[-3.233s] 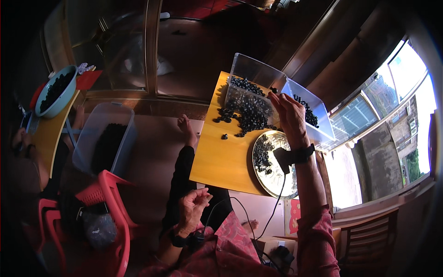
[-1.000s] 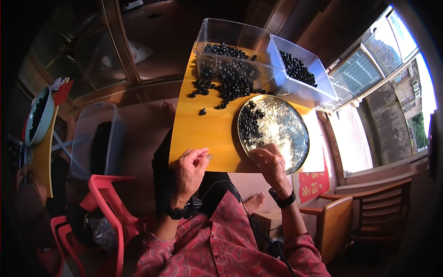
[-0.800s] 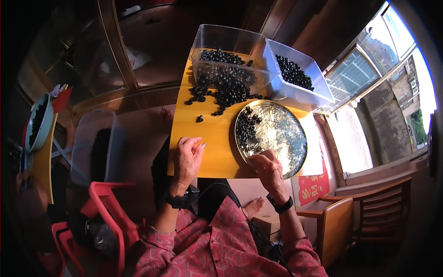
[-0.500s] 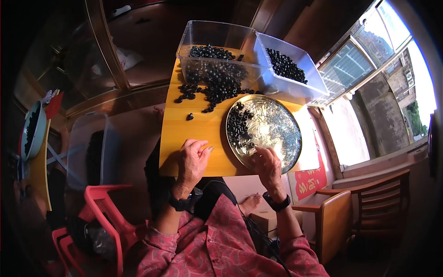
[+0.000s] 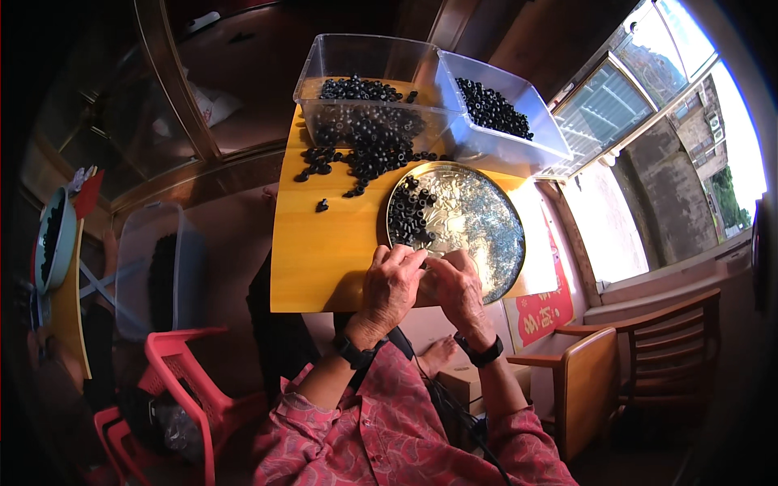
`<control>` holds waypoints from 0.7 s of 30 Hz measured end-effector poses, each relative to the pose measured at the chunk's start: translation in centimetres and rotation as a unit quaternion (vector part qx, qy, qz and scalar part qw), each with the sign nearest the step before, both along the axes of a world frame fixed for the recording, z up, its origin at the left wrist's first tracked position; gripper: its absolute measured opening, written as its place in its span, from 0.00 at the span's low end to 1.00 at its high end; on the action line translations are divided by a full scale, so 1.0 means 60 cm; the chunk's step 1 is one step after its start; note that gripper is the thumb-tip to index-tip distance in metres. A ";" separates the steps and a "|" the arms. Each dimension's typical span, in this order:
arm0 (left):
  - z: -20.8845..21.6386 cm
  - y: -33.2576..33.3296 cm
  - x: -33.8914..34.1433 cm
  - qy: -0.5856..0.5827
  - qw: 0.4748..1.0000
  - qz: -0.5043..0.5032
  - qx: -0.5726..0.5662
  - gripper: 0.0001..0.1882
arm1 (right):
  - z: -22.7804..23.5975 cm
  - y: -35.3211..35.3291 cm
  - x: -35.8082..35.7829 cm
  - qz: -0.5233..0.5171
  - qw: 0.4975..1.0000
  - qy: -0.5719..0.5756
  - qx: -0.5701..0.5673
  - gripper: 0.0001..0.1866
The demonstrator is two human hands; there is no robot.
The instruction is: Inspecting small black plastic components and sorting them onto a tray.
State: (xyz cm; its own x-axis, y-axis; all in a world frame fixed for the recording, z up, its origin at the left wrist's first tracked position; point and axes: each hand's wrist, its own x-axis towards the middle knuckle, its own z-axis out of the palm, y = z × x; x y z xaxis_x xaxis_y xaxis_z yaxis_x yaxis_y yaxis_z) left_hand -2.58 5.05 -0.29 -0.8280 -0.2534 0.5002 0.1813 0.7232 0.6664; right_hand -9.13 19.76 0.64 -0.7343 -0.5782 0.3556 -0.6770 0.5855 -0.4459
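Over the near rim of a round metal tray, my left hand and my right hand meet with their fingertips pinched together. Whatever is between the fingers is too small and covered to make out. Small black ring-like pieces lie on the tray's left side. Tiny shiny slivers cover its middle and right. Beyond the tray, a heap of black pieces spreads over the yellow tabletop. One small black piece sits apart, left of the heap.
At the table's far side stand a clear bin and a bluish bin, both with black pieces. To the left are a red plastic chair, a clear tub and a bowl. A wooden chair stands right, below a window.
My left hand has moved right from the bare tabletop to meet my right hand at the tray's near rim. The right hand has shifted slightly left. The view has turned a little.
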 end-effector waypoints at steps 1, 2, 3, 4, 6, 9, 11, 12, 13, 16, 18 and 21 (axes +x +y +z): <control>-0.004 0.003 -0.004 -0.008 1.000 0.000 -0.024 0.16 | 0.000 0.001 0.002 0.017 1.000 0.013 0.003 0.17; -0.003 0.006 -0.007 -0.007 0.999 0.004 -0.043 0.15 | 0.000 0.002 0.001 0.020 0.999 0.016 -0.023 0.17; -0.003 0.009 -0.009 -0.008 0.999 0.002 -0.042 0.15 | -0.001 0.006 0.002 0.018 0.999 0.015 -0.022 0.17; -0.004 0.012 -0.010 -0.018 0.997 0.009 -0.078 0.15 | -0.003 0.011 0.006 -0.007 0.999 -0.010 -0.053 0.18; -0.012 0.018 -0.016 -0.019 0.992 0.025 -0.121 0.13 | -0.009 0.020 0.004 -0.022 0.994 -0.025 -0.105 0.19; -0.016 0.021 -0.019 -0.054 0.988 0.024 -0.143 0.03 | 0.003 0.024 0.016 -0.045 0.979 -0.110 -0.164 0.18; -0.022 0.022 -0.020 -0.061 0.987 0.029 -0.145 0.04 | 0.007 0.031 0.023 -0.051 0.972 -0.147 -0.175 0.17; -0.023 0.023 -0.020 -0.068 0.986 0.033 -0.148 0.05 | 0.000 0.036 0.024 -0.046 0.952 -0.193 -0.233 0.17; -0.023 0.024 -0.017 -0.067 0.986 0.032 -0.147 0.05 | -0.004 0.040 0.026 -0.040 0.926 -0.237 -0.290 0.16; -0.024 0.018 -0.001 0.039 0.989 -0.014 0.145 0.11 | 0.002 0.043 0.042 -0.018 0.879 -0.311 -0.361 0.18; -0.006 0.002 0.027 -0.014 0.901 -0.104 0.422 0.12 | 0.012 0.038 0.057 -0.016 0.870 -0.330 -0.367 0.17; 0.007 -0.018 0.070 -0.072 0.764 -0.163 0.620 0.14 | 0.039 0.020 0.089 -0.016 0.835 -0.388 -0.390 0.17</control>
